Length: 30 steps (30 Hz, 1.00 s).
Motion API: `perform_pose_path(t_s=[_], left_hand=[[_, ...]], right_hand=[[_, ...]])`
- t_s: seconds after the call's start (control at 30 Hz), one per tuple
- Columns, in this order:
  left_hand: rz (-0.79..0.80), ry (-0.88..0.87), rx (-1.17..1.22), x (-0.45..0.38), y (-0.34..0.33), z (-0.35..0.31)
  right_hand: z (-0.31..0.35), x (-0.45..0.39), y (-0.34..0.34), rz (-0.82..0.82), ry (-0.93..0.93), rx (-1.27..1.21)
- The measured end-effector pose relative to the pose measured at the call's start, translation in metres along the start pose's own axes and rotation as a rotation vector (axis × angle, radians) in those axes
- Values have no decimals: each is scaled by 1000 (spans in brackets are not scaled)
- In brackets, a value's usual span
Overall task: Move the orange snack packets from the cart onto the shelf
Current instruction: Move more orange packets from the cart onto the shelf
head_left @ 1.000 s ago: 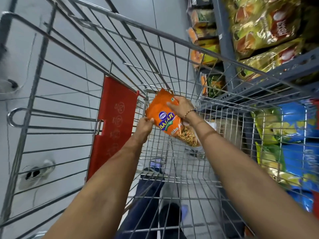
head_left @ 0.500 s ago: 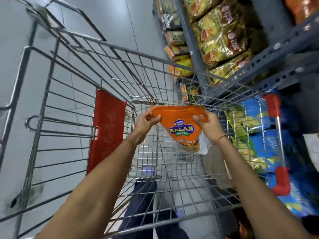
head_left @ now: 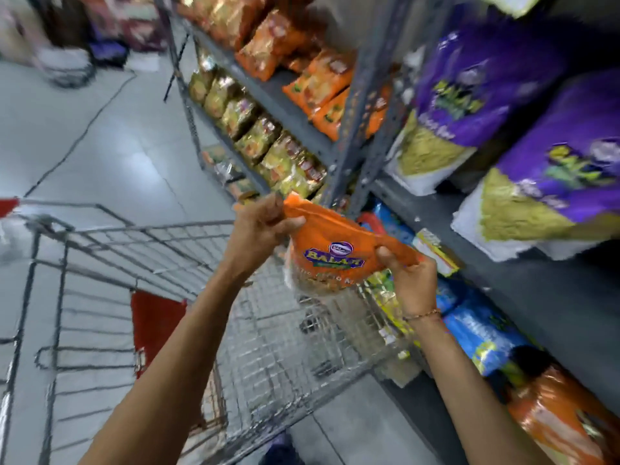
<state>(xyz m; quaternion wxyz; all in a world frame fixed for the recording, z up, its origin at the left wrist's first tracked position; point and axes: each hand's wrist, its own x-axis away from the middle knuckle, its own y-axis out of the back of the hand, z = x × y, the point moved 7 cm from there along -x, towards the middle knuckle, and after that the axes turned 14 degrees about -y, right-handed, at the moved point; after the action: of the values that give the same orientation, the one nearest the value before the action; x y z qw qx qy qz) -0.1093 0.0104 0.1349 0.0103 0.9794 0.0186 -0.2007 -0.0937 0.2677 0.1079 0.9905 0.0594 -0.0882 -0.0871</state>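
An orange snack packet (head_left: 330, 255) with a blue and yellow logo hangs upright above the far right corner of the wire cart (head_left: 188, 250). My left hand (head_left: 260, 226) pinches its top left corner and my right hand (head_left: 407, 275) pinches its top right corner. The packet is close to the grey metal shelf (head_left: 476, 250) on the right, level with its bare board. More orange packets (head_left: 322, 85) lie on a higher shelf further back.
Big purple snack bags (head_left: 550, 182) fill the shelf level at the right. Yellow-green packets (head_left: 268, 146) line a farther shelf, blue packets (head_left: 483, 330) sit below. A grey upright post (head_left: 362, 105) stands behind the packet. A red flap (head_left: 154, 323) hangs in the cart. Grey floor lies left.
Both hands have lifted the orange packet out of the cart basket, up and toward the shelf. The view has swung upward to the right, bringing the purple bags and upper shelves into sight.
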Motion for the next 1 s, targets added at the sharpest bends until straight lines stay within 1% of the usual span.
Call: perform_pose_path(t_s=[0.1, 0.23, 0.3, 0.37, 0.47, 0.57, 0.77, 1.0], left_hand=[[21, -109, 64, -20, -42, -56], [116, -231, 55, -22, -117, -115], [172, -211, 115, -9, -156, -130], [244, -200, 168, 7, -195, -140], [364, -208, 202, 36, -257, -152], [430, -194, 232, 74, -313, -170], [523, -200, 214, 146, -409, -207], [568, -200, 224, 217, -501, -241]], right_hand=[[40, 26, 53, -149, 83, -111], [69, 81, 134, -348, 196, -107], [73, 117, 172, -460, 232, -103], [74, 153, 206, -528, 261, -124], [66, 202, 256, -630, 229, -127], [52, 241, 309, -752, 220, -99], [26, 318, 405, -870, 214, -102], [1, 388, 502, -988, 165, -140]])
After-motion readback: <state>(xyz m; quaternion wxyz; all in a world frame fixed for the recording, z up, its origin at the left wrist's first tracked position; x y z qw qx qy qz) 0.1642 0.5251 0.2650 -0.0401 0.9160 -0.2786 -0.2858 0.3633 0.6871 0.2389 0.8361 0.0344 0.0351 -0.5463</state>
